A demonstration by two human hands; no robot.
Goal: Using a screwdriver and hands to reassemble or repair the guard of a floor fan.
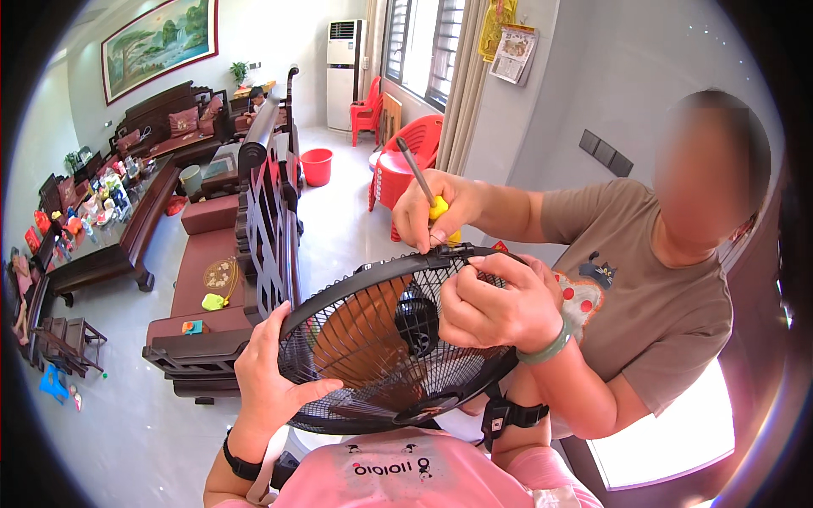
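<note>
Head view puts the black wire fan guard (385, 339) at the middle of the frame, tilted up toward me, with the dark motor hub (419, 326) showing through its spokes. I judge it light but springy: thin wires that would bend if squeezed, stiffer at the outer ring, so the rim is the place to take it, not the spokes. My left hand (271, 377) does just that at the lower left of the guard, fingers (271, 330) curled over the ring and thumb laid along it, gripping the rim.

My right hand I cannot find. Only a forearm with a black strap (512, 415) shows below the guard, near the lower middle, so I cannot tell whether those fingers are wide or closed.

Across from me a co-worker's hand with a green bangle (495, 309) pinches the top of the rim, and their other hand (428, 212) holds a yellow-handled screwdriver (423, 190) with its tip down at the rim, where some clip or screw sits, too small to make out.

Behind, at the left of the frame, stand dark wooden sofas (212, 279) and a red bucket (317, 166) on the pale floor. The fan's base is hidden under my pink shirt (406, 478).
</note>
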